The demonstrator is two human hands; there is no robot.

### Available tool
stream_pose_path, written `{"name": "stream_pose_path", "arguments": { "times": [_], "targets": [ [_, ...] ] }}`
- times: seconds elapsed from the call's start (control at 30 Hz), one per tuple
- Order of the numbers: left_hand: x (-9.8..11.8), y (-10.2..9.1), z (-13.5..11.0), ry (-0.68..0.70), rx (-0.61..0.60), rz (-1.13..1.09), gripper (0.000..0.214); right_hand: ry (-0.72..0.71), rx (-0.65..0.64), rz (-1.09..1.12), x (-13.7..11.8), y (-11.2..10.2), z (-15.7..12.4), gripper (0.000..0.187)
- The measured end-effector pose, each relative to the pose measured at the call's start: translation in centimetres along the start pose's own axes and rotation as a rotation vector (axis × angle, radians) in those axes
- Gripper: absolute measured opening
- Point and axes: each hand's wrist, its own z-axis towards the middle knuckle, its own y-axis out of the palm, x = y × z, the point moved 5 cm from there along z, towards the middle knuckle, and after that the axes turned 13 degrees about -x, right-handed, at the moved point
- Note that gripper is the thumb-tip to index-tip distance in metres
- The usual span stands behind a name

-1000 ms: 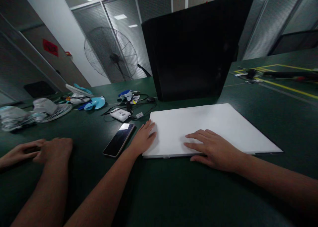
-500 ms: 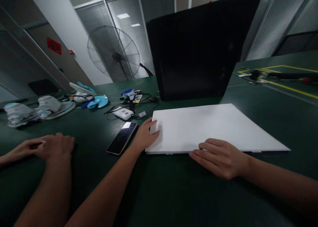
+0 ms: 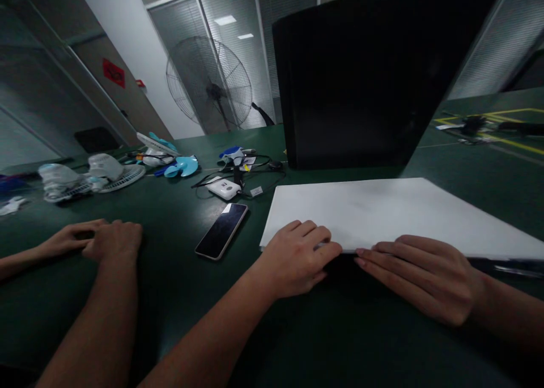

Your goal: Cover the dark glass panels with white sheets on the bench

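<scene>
A large flat white panel [image 3: 361, 215] lies on the green table, its near edge towards me. My left hand [image 3: 297, 258] is at that near edge, left of its middle, with bent fingers over the top and closed on the edge. Just to the right, my right hand [image 3: 425, 274] pinches the same edge, its fingers together and the thumb side below. The two hands' fingertips are close but apart. What lies under the panel is mostly hidden; a dark strip shows below its right part. Behind it stands a tall black panel [image 3: 361, 88], leaning slightly.
A phone [image 3: 221, 231] lies left of the white panel. Beyond it are a small white device [image 3: 224, 188] with cables and light-blue fan blades [image 3: 182, 166]. At far left rest another person's hands [image 3: 113, 241]. A standing fan [image 3: 216, 90] is behind the table.
My left hand has moved from the panel's left side to its near edge, beside my right hand. The view has shifted, so the surroundings appear further right, except the panel's near edge, which seems slightly raised.
</scene>
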Motion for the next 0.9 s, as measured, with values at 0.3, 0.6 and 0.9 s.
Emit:
{"name": "stream_pose_path", "arguments": {
  "times": [0.3, 0.6, 0.9],
  "targets": [
    [0.9, -0.6, -0.5, -0.045, 0.341, 0.217, 0.020, 0.074, -0.019, 0.047, 0.5, 0.4, -0.3, 0.037],
    [1.0, -0.4, -1.2, 0.005, 0.488, 0.261, 0.011, 0.237, -0.046, -0.012, 1.2, 1.7, 0.1, 0.023],
    [0.3, -1.1, -2.0, -0.032, 0.615, 0.130, 0.012, 0.319, -0.071, -0.052, 2.2, -0.4, -0.2, 0.031]
  ]
}}
